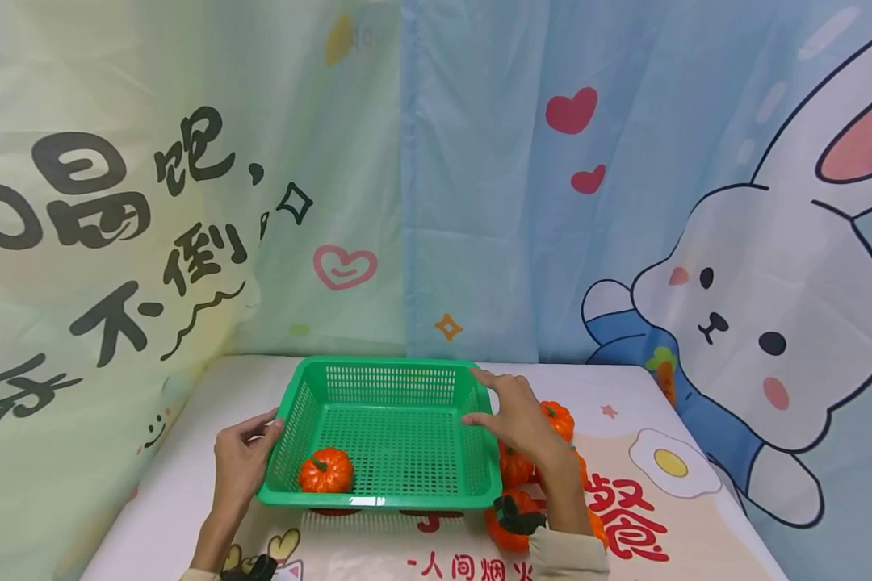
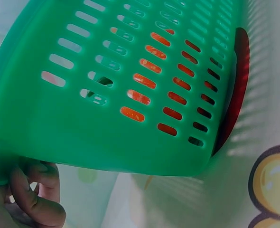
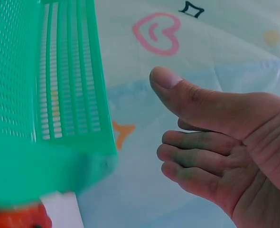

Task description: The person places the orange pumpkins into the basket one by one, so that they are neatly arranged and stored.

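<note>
Head view shows the basket [image 1: 407, 444] with its left side in the left hand [image 1: 245, 452] and its far right corner near the right hand [image 1: 517, 415]; one pumpkin [image 1: 326, 470] lies inside by the near left corner, and loose pumpkins [image 1: 514, 468] lie outside, just to the right. The left hand pinches the rim [image 1: 436, 502] at that side, thumb above and fingers curled below; the right hand's thumb and fingers are spread with nothing between them, and the right wrist view shows it apart from the basket. The basket looks like thin plastic, so probably light, fairly stiff, smooth and not very fragile; the rim at both short sides seems the best hold; the pumpkin, glossy and round, could roll if tilted, and its weight sits nearer the left grip. Whether the base rests wholly on the cloth [image 1: 349, 557], I cannot tell.
</note>
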Tool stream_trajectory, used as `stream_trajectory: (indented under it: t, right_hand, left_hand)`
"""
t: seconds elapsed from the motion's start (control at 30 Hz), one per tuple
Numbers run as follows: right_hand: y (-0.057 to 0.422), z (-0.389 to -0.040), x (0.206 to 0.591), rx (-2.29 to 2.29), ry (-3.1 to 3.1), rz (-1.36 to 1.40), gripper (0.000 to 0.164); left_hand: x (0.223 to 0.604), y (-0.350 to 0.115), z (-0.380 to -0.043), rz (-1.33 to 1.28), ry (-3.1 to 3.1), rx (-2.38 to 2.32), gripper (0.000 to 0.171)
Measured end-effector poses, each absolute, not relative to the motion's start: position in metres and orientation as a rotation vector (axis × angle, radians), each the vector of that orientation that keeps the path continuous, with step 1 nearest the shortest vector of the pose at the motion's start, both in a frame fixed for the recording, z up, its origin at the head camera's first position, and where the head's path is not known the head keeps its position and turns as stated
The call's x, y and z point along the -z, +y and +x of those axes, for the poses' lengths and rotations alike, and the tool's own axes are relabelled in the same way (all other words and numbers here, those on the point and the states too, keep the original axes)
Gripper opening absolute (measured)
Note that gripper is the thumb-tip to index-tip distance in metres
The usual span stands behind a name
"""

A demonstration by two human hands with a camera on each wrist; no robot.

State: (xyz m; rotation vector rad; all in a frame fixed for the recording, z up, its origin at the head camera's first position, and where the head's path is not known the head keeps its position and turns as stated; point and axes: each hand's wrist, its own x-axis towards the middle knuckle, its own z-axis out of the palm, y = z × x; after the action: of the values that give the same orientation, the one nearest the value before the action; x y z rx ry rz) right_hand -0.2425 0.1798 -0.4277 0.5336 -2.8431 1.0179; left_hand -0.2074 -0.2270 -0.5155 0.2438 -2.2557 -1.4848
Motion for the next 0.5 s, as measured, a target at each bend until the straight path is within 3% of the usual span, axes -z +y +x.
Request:
stream_trajectory:
  t: [0.5]
  right_hand:
    - [0.211, -0.242, 0.436, -0.984, -2.914, 0.379, 0.074]
  left_hand:
    - [0.513, -0.226, -0.204, 0.234, -2.260, 1.492, 0.030]
